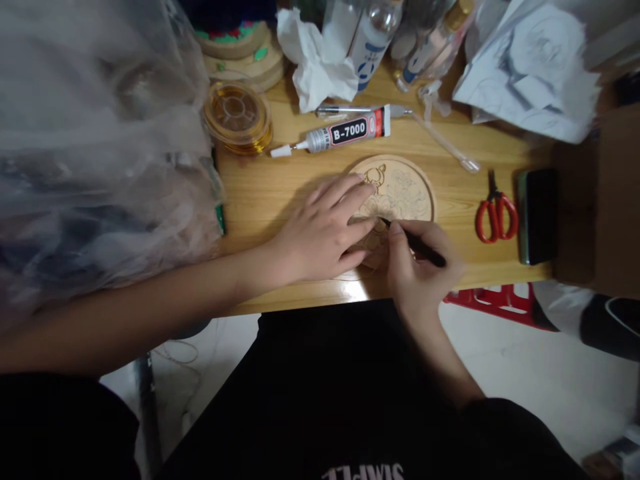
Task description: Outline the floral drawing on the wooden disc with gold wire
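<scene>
A round wooden plate [426,183] with a raised rim lies near the table's front edge. Flower outlines are drawn on it, and a gold wire outline [375,176] shows near its top. My left hand [325,230] rests flat across the plate's left part, fingers spread, hiding much of the drawing. In my right hand [425,260], slim black tweezers [423,248] are pinched, their tip pointing left at the plate's middle, close to my left fingertips. Whether the tip grips anything is too small to tell. A thin loop of wire curves below my left fingers.
Behind the plate lie a B-7000 glue tube [349,131], a pen [350,110] and a spool of gold wire [237,117]. Red-handled scissors [496,215] and a dark phone-like box [538,217] are at the right. Plastic bags [100,167] crowd the left; bottles [375,40] stand behind.
</scene>
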Available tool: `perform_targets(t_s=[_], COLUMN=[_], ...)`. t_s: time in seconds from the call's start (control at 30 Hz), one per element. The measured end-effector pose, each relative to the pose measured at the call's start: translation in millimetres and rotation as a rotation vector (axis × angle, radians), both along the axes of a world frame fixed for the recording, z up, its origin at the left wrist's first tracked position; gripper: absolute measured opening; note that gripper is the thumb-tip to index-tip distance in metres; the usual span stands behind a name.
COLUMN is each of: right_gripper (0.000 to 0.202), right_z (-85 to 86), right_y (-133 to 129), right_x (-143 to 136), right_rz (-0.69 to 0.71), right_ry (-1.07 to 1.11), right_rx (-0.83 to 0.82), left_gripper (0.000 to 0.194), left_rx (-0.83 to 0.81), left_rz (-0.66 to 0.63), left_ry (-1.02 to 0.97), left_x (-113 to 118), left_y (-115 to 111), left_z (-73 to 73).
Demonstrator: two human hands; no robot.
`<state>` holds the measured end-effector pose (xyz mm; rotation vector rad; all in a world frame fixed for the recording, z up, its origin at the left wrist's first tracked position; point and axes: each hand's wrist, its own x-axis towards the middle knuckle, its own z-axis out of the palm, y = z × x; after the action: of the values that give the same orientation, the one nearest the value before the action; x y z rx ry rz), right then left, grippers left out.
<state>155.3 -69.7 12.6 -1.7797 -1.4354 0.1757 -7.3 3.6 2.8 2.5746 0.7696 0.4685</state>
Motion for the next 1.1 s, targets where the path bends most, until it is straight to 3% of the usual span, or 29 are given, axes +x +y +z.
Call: perform_targets(t_s=[0.3, 0.63, 0.9, 1.1], right_gripper=[0.007, 0.005, 0.005, 0.005], right_z=[-5.8, 16.6, 13.3, 15.1], right_y=[-3.6, -2.9, -3.0, -1.6], right_x=[-13.5, 15.0, 18.7, 25.4], right_rz=[-0.072, 0.034, 0.104, 0.08], right_ry=[0.022, 0.133, 0.117, 0.265], right_rx=[0.07, -0.096, -0.116, -0.081], left_gripper=[0.039, 0.037, 0.037, 0.036], left_rx=[0.028, 0.051, 0.089, 0.085], left_rz=[0.004, 0.03, 0.016, -0.002], left_ry=[0.027, -0.023, -0.045, -0.052], left_x=[0.0, -0.1, -0.3, 0.1], left_y=[-0.6, -1.2, -2.2, -2.1], left_z=[1.8, 0.6, 1.1, 1.7])
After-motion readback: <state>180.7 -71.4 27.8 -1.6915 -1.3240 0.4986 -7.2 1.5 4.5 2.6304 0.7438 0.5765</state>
